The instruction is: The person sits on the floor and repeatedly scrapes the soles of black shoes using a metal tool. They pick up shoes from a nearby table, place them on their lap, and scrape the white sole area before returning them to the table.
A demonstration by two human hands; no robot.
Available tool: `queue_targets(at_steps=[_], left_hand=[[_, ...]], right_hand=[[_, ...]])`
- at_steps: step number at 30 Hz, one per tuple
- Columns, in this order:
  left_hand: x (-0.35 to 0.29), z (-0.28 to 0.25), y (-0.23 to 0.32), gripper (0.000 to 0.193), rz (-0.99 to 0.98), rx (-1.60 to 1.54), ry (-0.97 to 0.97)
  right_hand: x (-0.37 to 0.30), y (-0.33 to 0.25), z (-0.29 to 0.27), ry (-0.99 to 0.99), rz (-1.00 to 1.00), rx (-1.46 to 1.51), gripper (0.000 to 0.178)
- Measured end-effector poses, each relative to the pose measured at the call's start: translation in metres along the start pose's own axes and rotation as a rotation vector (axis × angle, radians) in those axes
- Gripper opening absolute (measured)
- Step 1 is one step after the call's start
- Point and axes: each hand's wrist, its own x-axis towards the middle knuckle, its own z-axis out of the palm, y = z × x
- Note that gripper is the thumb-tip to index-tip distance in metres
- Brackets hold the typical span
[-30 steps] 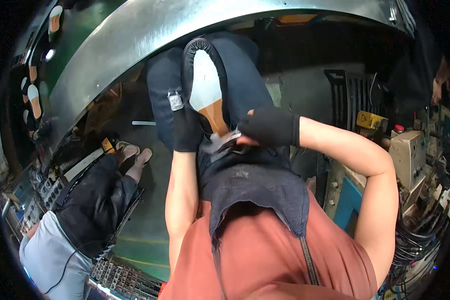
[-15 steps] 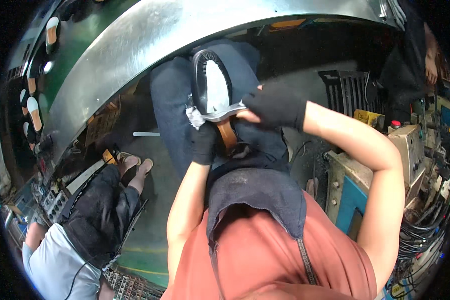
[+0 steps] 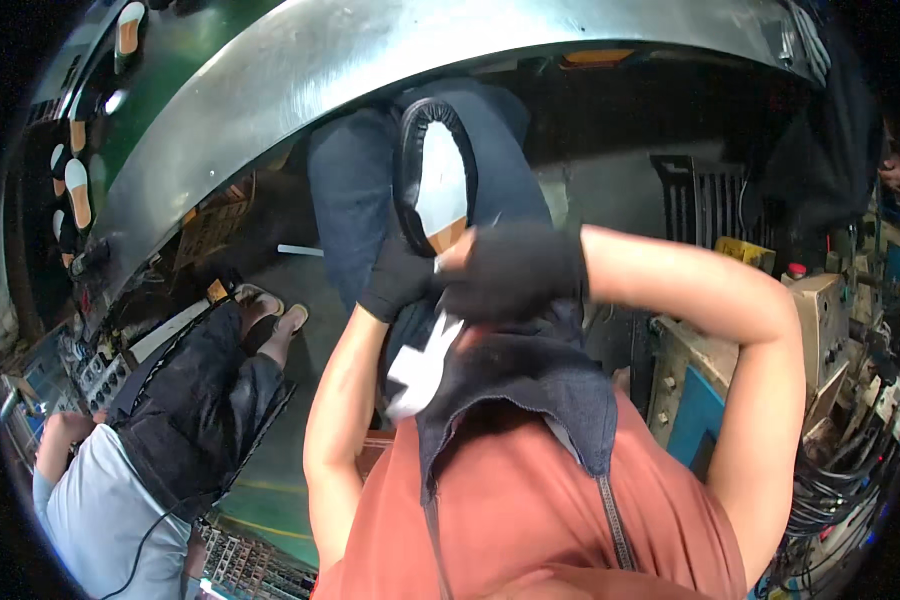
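Note:
A black shoe upper [image 3: 407,190], sole side up and gathered round its edge, rests across my thighs, with a white insole [image 3: 442,185] filling its middle. Tan shows at the heel end. My left hand [image 3: 400,275], in a black fingerless glove, is closed about the heel end, its fingers mostly hidden. Just beside it my right hand [image 3: 515,270], gloved the same way and smeared by motion, is closed on a white strip [image 3: 422,375]. The strip hangs loose toward my apron, blurred.
A shiny metal bench [image 3: 270,75] curves across the front. Several shoes [image 3: 78,192] stand at far left. A co-worker [image 3: 120,500] sits at left. A machine box [image 3: 815,310] with a red button and bundled cables [image 3: 830,470] are on the right.
The white strip has come away from the heel end of the shoe and swung down toward me. My right hand moved left and nearer; my left hand shifted slightly up against the heel.

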Motion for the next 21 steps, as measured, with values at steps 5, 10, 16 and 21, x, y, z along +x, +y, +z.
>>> queue_targets(at_steps=[5, 10, 16, 21], left_hand=[[-0.016, -0.003, 0.033, 0.067, 0.041, -0.288, 0.134], [0.009, 0.019, 0.059, 0.047, -0.414, -0.694, 0.542], [0.022, 0.03, 0.049, 0.031, -0.145, -0.202, 0.383], [0.004, 0.025, 0.008, 0.029, 0.055, 0.022, 0.153]], right_hand=[[-0.086, 0.052, 0.001, 0.084, 0.462, -0.23, 0.044], [-0.116, 0.028, 0.026, 0.243, 0.748, 0.234, 0.046], [-0.082, -0.005, -0.012, 0.279, 0.524, 0.197, 0.039], [-0.035, -0.032, -0.033, 0.398, 0.051, 0.026, 0.035]])
